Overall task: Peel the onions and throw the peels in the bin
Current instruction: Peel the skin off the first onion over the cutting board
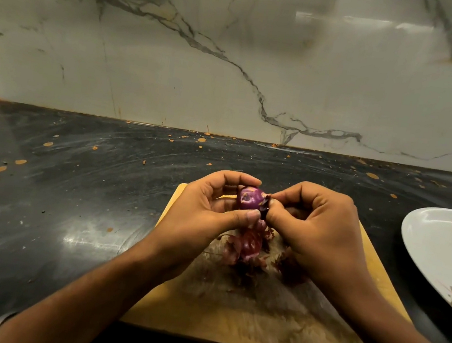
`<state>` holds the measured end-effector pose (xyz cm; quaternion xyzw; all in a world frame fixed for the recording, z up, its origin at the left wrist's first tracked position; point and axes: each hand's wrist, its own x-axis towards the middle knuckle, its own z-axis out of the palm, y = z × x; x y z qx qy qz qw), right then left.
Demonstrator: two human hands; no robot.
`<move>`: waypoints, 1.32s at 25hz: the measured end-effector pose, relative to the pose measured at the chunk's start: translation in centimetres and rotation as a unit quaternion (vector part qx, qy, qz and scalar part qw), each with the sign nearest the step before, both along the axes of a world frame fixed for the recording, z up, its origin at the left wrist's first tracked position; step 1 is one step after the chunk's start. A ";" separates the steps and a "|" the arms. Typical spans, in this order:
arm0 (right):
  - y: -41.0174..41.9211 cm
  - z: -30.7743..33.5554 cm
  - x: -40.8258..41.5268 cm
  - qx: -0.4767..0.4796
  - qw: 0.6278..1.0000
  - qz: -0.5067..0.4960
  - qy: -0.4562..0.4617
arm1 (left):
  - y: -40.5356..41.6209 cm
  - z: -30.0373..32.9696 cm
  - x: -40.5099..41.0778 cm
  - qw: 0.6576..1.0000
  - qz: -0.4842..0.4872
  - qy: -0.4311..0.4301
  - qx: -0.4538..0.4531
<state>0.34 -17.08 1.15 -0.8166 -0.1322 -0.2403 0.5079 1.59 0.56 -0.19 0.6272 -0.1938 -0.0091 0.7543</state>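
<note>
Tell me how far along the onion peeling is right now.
Done: loose peels lie piled on the cutting board. In hand: the left hand holds a mostly bare onion while the right hand pinches a skin strip. Left: binning the peels; no bin is in view.

The small purple onion (250,198) has smooth, glossy skin; the dry reddish peels (246,247) look papery and crinkled. The near pale wooden chopping board (242,313) is matt and scuffed. The black stone counter (72,179) shines, speckled. The white plate (434,253) at right is glossy.
</note>
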 end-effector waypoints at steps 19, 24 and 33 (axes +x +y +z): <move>0.2 0.2 0.3 0.077 0.990 0.102 0.060 | 0.5 0.5 0.3 0.996 -0.048 0.072 -0.029; 0.2 0.6 0.2 0.106 0.979 0.145 0.094 | 0.6 0.6 0.2 0.993 -0.076 0.086 -0.040; -0.2 1.1 0.0 0.082 0.977 0.170 0.104 | 0.6 0.9 0.0 0.995 -0.074 0.067 -0.004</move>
